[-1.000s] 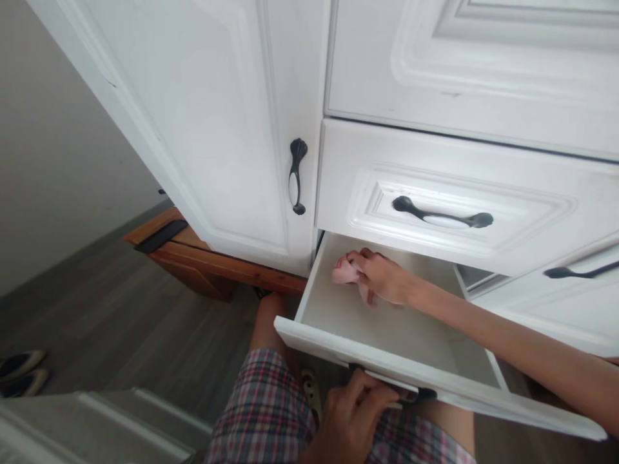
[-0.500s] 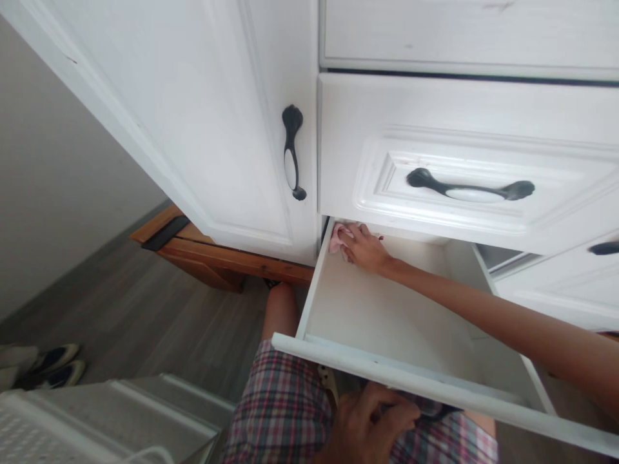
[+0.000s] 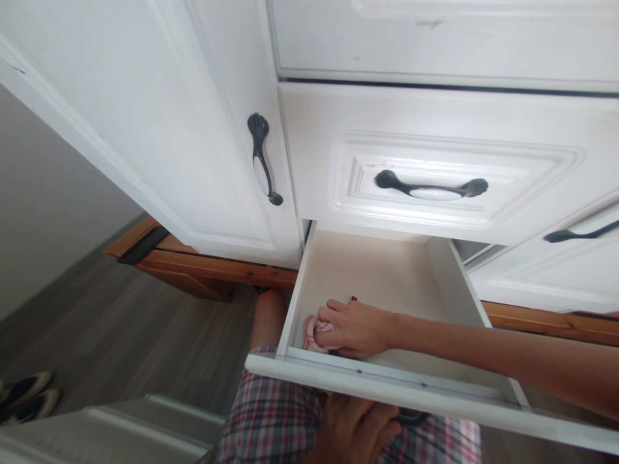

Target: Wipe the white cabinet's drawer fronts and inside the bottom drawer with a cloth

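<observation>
My right hand (image 3: 355,327) is closed on a crumpled pink-and-white cloth (image 3: 312,335), pressing it to the floor of a pulled-out white drawer (image 3: 367,261). The cloth lies in the front left corner, against the side wall and close to the front panel. A tiny red bit (image 3: 354,298) shows just past my knuckles. Below the drawer front, my left hand (image 3: 355,425) has its fingers curled at the dark drawer handle (image 3: 411,416), which is mostly hidden by the hand and the panel.
Above is a shut drawer with a black-and-white handle (image 3: 430,187). A cabinet door (image 3: 217,161) stands to the left. Wooden base rails (image 3: 217,265) run beneath. My knees in plaid shorts are under the drawer. Shoes (image 3: 29,396) and a white slatted piece (image 3: 120,425) are lower left.
My right hand has drawn the cloth from the drawer's back left corner to its front left corner. My left hand stays below the front panel. The view has shifted right.
</observation>
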`<state>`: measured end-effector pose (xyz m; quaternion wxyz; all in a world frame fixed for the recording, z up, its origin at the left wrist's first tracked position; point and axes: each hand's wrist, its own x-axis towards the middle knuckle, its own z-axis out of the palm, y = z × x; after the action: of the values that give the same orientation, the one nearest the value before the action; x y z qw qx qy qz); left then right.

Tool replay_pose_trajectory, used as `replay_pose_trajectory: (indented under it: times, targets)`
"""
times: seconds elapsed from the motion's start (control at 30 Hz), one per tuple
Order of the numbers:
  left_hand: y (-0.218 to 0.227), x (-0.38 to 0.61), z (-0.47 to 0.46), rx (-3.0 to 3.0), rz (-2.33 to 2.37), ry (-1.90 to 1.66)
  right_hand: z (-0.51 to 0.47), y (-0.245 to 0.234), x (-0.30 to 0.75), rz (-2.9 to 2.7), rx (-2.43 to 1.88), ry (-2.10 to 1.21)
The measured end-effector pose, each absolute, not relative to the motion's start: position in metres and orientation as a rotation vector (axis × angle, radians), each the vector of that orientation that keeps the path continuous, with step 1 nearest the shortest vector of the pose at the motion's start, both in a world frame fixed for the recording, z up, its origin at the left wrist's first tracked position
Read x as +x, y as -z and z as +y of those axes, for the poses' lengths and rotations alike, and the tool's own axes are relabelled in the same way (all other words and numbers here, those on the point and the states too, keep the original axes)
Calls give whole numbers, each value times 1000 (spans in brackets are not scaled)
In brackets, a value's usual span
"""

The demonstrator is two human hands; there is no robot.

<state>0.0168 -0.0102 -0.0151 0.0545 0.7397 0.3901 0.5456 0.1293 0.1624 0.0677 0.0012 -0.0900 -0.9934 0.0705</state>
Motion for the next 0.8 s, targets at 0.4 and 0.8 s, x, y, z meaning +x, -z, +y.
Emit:
replay_pose_trajectory:
  times: [0.4,0.8]
  targets:
    - [0,-5,0,2448,977,-1447,139,-78,218,-3268,-646,-353]
    - [22,5,-14,2287,1061,-1477,275,-70,209,-3030,-1156,69]
